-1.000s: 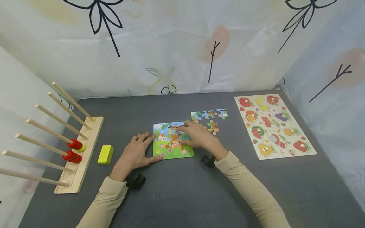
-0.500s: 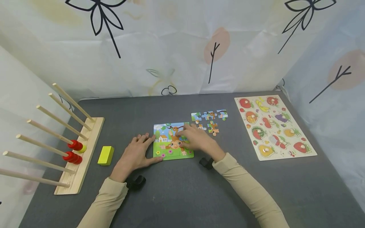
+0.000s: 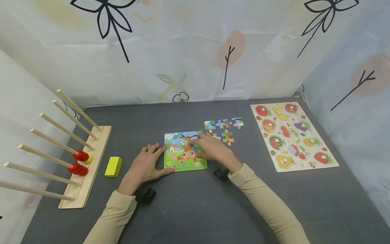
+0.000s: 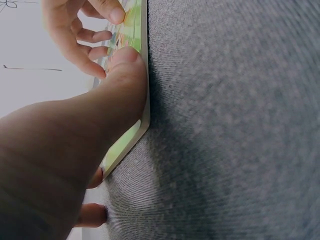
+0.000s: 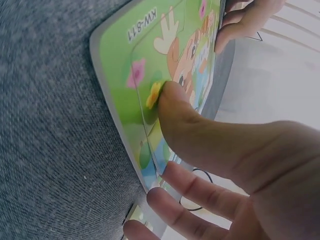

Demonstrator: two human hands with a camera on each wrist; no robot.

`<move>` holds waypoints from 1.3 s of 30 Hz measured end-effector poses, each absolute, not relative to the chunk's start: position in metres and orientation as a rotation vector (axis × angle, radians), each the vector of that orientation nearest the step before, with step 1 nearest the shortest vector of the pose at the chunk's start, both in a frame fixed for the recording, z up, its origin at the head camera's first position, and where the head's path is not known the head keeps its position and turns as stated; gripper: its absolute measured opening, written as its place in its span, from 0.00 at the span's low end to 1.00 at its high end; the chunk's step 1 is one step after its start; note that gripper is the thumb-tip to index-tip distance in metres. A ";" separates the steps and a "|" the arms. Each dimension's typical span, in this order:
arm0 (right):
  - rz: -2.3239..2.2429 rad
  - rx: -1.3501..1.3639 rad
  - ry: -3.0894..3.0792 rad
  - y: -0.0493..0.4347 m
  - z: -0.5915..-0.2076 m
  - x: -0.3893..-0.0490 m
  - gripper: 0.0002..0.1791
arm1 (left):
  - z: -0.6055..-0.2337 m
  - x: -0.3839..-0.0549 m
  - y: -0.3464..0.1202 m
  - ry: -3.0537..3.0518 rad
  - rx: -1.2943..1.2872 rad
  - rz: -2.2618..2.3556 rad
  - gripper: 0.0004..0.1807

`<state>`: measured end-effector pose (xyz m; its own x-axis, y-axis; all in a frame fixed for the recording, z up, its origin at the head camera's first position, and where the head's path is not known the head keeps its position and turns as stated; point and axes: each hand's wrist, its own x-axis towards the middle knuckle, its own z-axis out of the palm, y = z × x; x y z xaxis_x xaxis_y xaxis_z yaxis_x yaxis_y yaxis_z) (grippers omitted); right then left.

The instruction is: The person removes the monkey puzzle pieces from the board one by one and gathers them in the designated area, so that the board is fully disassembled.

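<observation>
A jigsaw puzzle (image 3: 182, 165) with a monkey picture and a green border lies flat on the dark table. My left hand (image 3: 145, 164) rests at its left side, fingers by the left edge and thumb on the front left corner. My right hand (image 3: 213, 147) lies over the puzzle's right part. In the right wrist view its thumb (image 5: 185, 117) touches the picture beside a yellow flower, and its fingers extend along the far side. No piece shows between thumb and fingers. Several loose puzzle pieces (image 3: 224, 123) lie just behind and right of the puzzle, one partly hidden by the right hand.
To the left stands a wooden peg rack (image 3: 102, 142) with upright rods, red rings (image 3: 77, 168) and a yellow ring. Beside it lies a yellow block (image 3: 113, 166). A fruit picture board (image 3: 292, 135) occupies the right side. A patterned white curtain (image 3: 189, 51) hangs behind the table.
Over the puzzle, my right hand has shifted slightly toward the front, uncovering more of one loose piece. My left hand has stayed in place.
</observation>
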<state>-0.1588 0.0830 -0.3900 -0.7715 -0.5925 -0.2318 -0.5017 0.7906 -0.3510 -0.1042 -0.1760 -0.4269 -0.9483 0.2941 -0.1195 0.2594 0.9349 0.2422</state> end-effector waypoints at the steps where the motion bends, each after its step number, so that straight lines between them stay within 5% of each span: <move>1: -0.389 -0.831 2.651 0.083 -0.390 -0.159 0.23 | -0.427 -0.104 -0.176 2.937 0.422 0.337 0.53; 39: -0.271 -0.901 2.678 0.086 -0.387 -0.155 0.29 | -0.425 -0.102 -0.175 2.947 0.429 0.342 0.52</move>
<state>-0.1545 0.0861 -0.3866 -0.7572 -0.6141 -0.2225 -0.5570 0.7850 -0.2711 -0.1023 -0.1752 -0.4255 -0.9488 0.2966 -0.1089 0.2637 0.9333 0.2439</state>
